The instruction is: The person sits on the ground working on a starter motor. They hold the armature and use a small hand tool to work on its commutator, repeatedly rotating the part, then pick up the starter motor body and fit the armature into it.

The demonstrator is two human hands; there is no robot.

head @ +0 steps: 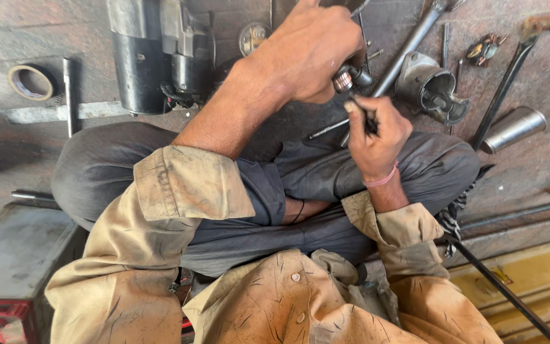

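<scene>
1. The part (350,79) I work on is a small round piece with a coppery ribbed end. It sits in the air over my lap, far of my knees, just near the middle of the scene.
2. My left hand (310,51) is clamped around the part from above, fingers wrapped tight, so only the coppery end pokes out toward the right. I judge a firm hold matters here: if it turns in my fist, the tool skids.
3. My right hand (377,134) is closed around a thin dark tool (363,116), pinched between thumb and fingers, with its tip up against the part. The two hands are close together, almost touching.
4. I keep the tool short in the grip and my wrists low over my crossed legs (288,172), so small pushes stay under control.
5. I would press lightly and along the tool's line; I judge that a slip could jab my left fingers, which sit right beside the tip.
6. A long metal rod (408,48) lies on the floor just behind the hands, running far and right.
7. Right of it lies a grey housing (431,86), and further right a shiny cup (512,129).
8. Far left stands a black motor (160,54), with a roll of tape (31,82) well off to its left.
</scene>
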